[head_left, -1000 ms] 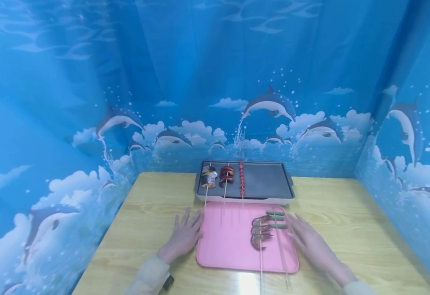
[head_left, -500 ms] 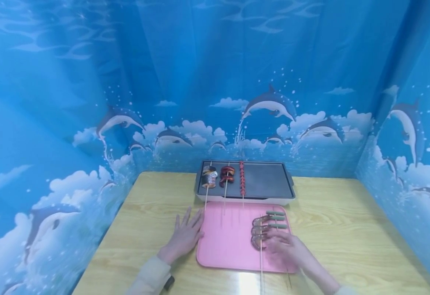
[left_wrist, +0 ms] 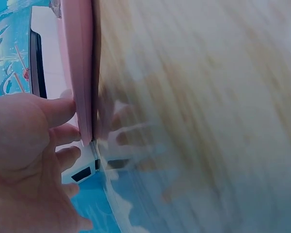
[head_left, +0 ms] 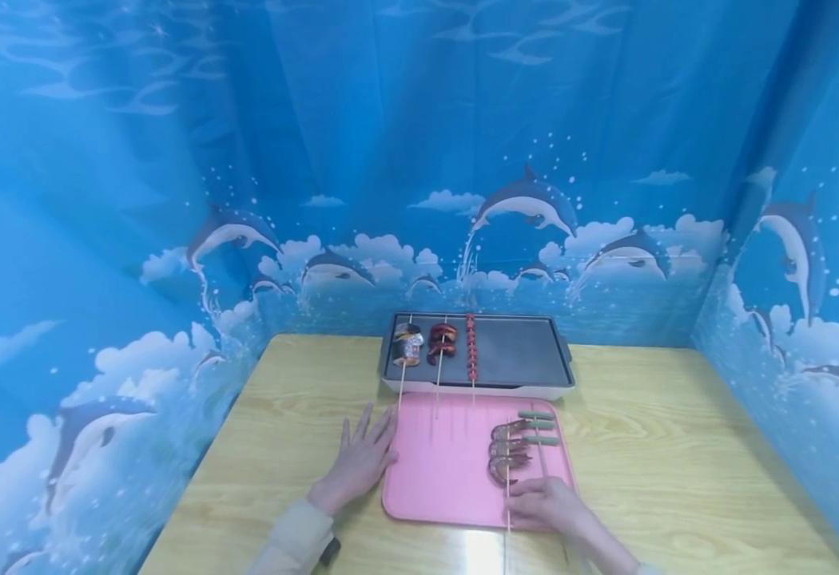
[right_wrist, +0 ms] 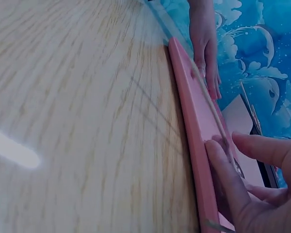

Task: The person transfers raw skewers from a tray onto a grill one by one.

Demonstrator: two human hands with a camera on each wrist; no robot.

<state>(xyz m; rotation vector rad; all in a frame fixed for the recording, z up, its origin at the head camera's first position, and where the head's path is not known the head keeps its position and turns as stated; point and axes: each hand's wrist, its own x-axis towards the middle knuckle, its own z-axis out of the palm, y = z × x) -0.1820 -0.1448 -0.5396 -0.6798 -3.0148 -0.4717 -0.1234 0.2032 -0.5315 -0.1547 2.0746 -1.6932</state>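
A skewer of shrimp point(head_left: 507, 449) lies on the pink tray point(head_left: 448, 479), its stick reaching past the front edge. My right hand point(head_left: 549, 505) is at this stick, thumb and finger pinching it just below the shrimp. In the right wrist view the stick point(right_wrist: 211, 104) passes between the thumb and fingers of the right hand point(right_wrist: 247, 174). Under the right hand runs the lower stick of a second skewer with green pieces point(head_left: 538, 427). My left hand point(head_left: 358, 463), fingers spread, rests at the tray's left edge; the left wrist view shows its fingertips touching the pink rim point(left_wrist: 80, 73).
Behind the tray stands a dark grill plate point(head_left: 520, 351) with a white base. On its left half lie a skewer with silvery-skinned chunks point(head_left: 408, 347), a dark red curled one point(head_left: 443, 343) and a thin red one point(head_left: 472, 347). A dolphin-print curtain point(head_left: 391, 200) surrounds the wooden table point(head_left: 642, 447).
My right hand has left the tray's right edge, moving left and toward the front edge to the shrimp skewer's stick. The stick's lower end has shifted slightly left. My left hand stays put.
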